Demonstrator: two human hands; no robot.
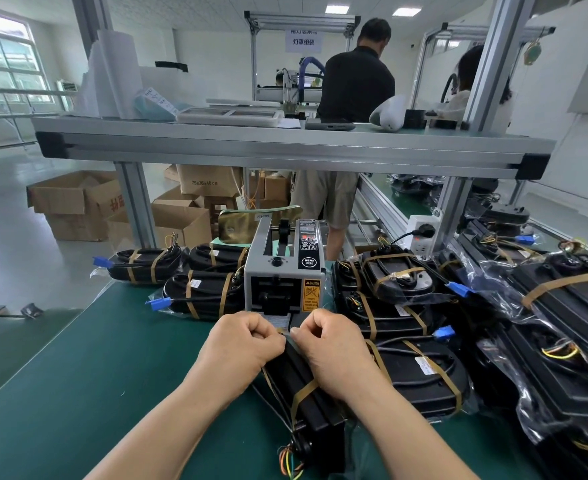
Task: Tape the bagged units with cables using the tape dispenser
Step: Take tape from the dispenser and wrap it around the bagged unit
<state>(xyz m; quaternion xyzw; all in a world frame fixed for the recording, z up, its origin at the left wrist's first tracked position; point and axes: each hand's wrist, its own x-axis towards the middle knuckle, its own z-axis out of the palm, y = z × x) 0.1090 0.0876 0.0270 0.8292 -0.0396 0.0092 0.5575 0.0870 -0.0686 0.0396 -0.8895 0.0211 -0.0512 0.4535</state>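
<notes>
A black bagged unit (pixel 306 400) with its cable lies on the green table (pixel 105 375) right in front of me, one brown tape band across its middle. My left hand (pixel 242 342) and my right hand (pixel 327 344) sit side by side on its far end, fingers curled, pinching a brown tape strip (pixel 287 332) between them at the unit's top edge. The grey tape dispenser (pixel 285 271) stands just beyond my knuckles, its outlet facing me. Coloured wires (pixel 291 462) stick out of the unit's near end.
Taped bagged units with blue connectors are stacked left of the dispenser (pixel 181 275) and piled to the right (pixel 407 306). An aluminium shelf (pixel 285 147) spans overhead. Cardboard boxes (pixel 78 202) stand on the floor at left. A person (pixel 355 84) stands beyond the bench.
</notes>
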